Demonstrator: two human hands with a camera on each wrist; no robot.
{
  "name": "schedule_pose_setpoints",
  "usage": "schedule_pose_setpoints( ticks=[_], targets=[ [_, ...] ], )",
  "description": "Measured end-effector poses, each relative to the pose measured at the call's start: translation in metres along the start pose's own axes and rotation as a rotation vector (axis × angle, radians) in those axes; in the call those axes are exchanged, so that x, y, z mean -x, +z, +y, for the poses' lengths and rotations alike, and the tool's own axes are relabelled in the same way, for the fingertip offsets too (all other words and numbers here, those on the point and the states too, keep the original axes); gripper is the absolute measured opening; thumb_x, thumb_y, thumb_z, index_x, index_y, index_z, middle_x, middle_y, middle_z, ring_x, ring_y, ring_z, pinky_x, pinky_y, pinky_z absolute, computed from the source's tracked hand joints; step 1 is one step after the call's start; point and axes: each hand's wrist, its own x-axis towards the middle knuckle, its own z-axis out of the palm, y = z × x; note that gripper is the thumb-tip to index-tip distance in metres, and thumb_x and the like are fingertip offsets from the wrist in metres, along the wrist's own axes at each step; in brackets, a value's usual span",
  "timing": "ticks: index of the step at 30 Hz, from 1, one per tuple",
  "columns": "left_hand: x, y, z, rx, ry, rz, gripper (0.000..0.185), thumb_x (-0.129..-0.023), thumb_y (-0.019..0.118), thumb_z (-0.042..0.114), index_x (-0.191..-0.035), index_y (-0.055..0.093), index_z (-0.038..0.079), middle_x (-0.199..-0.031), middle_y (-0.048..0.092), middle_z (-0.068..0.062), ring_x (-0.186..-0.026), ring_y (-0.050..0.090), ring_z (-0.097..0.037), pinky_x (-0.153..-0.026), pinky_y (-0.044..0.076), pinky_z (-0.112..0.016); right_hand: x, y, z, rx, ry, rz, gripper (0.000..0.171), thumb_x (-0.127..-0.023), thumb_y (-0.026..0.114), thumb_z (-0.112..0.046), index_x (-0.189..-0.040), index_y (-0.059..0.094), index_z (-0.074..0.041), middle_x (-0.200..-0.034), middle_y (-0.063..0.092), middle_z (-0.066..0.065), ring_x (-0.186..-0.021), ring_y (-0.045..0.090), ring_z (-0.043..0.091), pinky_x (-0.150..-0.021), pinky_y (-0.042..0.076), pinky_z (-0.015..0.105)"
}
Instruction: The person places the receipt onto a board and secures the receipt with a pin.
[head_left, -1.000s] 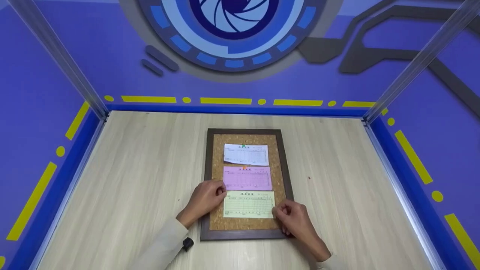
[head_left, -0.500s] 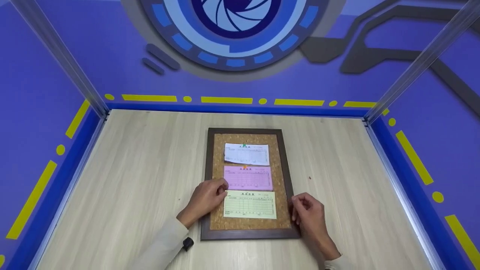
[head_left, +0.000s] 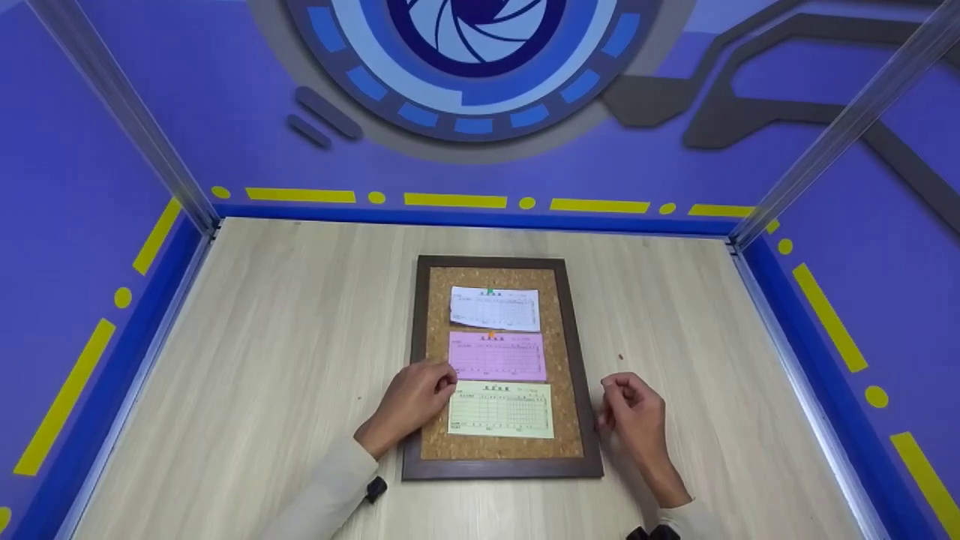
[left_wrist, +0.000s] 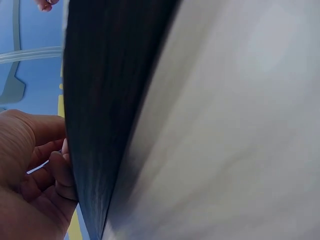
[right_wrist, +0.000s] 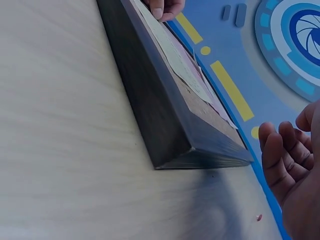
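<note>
A brown-framed cork board (head_left: pixel 442 448) lies on the table, bearing a white slip (head_left: pixel 495 309), a pink slip (head_left: pixel 496 356) and a pale green slip (head_left: pixel 501 409) in a column. A green pushpin (head_left: pixel 490 290) tops the white slip; an orange pushpin (head_left: pixel 492 335) tops the pink one. My left hand (head_left: pixel 415 397) reaches over the frame's left side and pinches the green slip's upper left edge. Off the frame's right side, my right hand (head_left: pixel 636 411) hovers with loosely curled fingers. In the right wrist view, nothing shows between those fingers (right_wrist: pixel 272 155).
A tiny reddish bit (head_left: pixel 620 357) lies on the wooden table (head_left: pixel 285 315) right of the board. Blue printed panels (head_left: pixel 480 172) wall in the back and sides, with clear posts at the corners.
My right hand has let go of the green slip's right edge and moved right, past the frame. The left hand stays at the slip's left edge.
</note>
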Motion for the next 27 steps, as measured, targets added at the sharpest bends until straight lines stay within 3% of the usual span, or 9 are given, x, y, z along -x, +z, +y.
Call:
schedule_pose_setpoints(
  ticks=[2, 5, 7, 9, 12, 14, 21, 27],
  targets=[
    [0.002, 0.0, 0.001, -0.005, 0.003, -0.011, 0.006, -0.097, 0.079, 0.004, -0.095, 0.078, 0.01, -0.085, 0.065, 0.004, -0.075, 0.055, -0.009, -0.067, 0.05, -0.031, -0.001, -0.001, 0.0, 0.005, -0.003, 0.004, 0.012, -0.108, 0.067, -0.001, -0.106, 0.071, 0.009, -0.069, 0.065, 0.013, -0.054, 0.061, 0.017, -0.048, 0.05, 0.024],
    [0.004, -0.001, 0.003, -0.021, 0.021, -0.012, 0.004, -0.098, 0.078, 0.003, -0.098, 0.077, 0.007, -0.091, 0.067, 0.0, -0.083, 0.06, -0.014, -0.092, 0.06, -0.04, -0.003, -0.001, 0.002, 0.007, -0.009, 0.008, 0.011, -0.108, 0.067, -0.001, -0.105, 0.072, 0.008, -0.07, 0.066, 0.014, -0.055, 0.061, 0.017, -0.05, 0.05, 0.024],
    [0.006, -0.001, 0.004, -0.039, 0.036, -0.006, 0.004, -0.097, 0.078, 0.003, -0.1, 0.078, 0.006, -0.096, 0.068, -0.002, -0.091, 0.064, -0.019, -0.103, 0.058, -0.046, -0.003, -0.001, 0.003, 0.008, -0.01, 0.008, 0.011, -0.108, 0.067, -0.002, -0.105, 0.073, 0.007, -0.071, 0.066, 0.013, -0.056, 0.061, 0.017, -0.05, 0.051, 0.024],
    [0.008, 0.0, 0.005, -0.059, 0.054, 0.005, 0.005, -0.097, 0.078, 0.004, -0.102, 0.078, 0.005, -0.101, 0.069, -0.004, -0.098, 0.065, -0.022, -0.106, 0.057, -0.047, -0.003, 0.0, 0.004, 0.01, -0.009, 0.006, 0.011, -0.108, 0.068, -0.002, -0.105, 0.073, 0.007, -0.071, 0.066, 0.013, -0.056, 0.062, 0.018, -0.05, 0.051, 0.024],
    [0.01, -0.001, 0.005, -0.085, 0.071, 0.007, 0.006, -0.098, 0.077, 0.006, -0.104, 0.079, 0.006, -0.106, 0.068, -0.004, -0.102, 0.063, -0.022, -0.089, 0.059, -0.042, -0.003, 0.001, 0.005, 0.031, -0.003, 0.006, 0.01, -0.108, 0.068, -0.003, -0.104, 0.074, 0.005, -0.071, 0.066, 0.011, -0.057, 0.061, 0.017, -0.051, 0.05, 0.024],
    [0.011, -0.001, 0.004, -0.096, 0.085, 0.005, 0.007, -0.098, 0.077, 0.006, -0.104, 0.079, 0.006, -0.106, 0.068, -0.004, -0.1, 0.06, -0.021, -0.085, 0.057, -0.041, -0.002, 0.001, 0.005, 0.046, -0.002, 0.007, 0.009, -0.108, 0.069, -0.002, -0.104, 0.074, 0.005, -0.072, 0.066, 0.01, -0.058, 0.061, 0.017, -0.051, 0.05, 0.024],
    [0.012, -0.005, 0.005, -0.158, 0.144, 0.013, 0.008, -0.097, 0.077, 0.007, -0.105, 0.079, 0.006, -0.107, 0.069, -0.004, -0.099, 0.056, -0.023, -0.081, 0.051, -0.043, -0.004, 0.002, 0.008, 0.068, -0.017, 0.004, 0.009, -0.107, 0.069, -0.002, -0.104, 0.074, 0.005, -0.071, 0.065, 0.009, -0.056, 0.059, 0.014, -0.049, 0.049, 0.022],
    [0.014, -0.007, 0.008, -0.228, 0.134, 0.015, 0.007, -0.098, 0.078, 0.011, -0.105, 0.079, 0.012, -0.109, 0.069, -0.002, -0.105, 0.057, -0.024, -0.084, 0.044, -0.048, -0.004, 0.003, 0.009, 0.074, -0.021, -0.023, 0.008, -0.107, 0.069, -0.001, -0.105, 0.074, 0.005, -0.07, 0.064, 0.008, -0.056, 0.058, 0.013, -0.049, 0.048, 0.023]
  ],
)
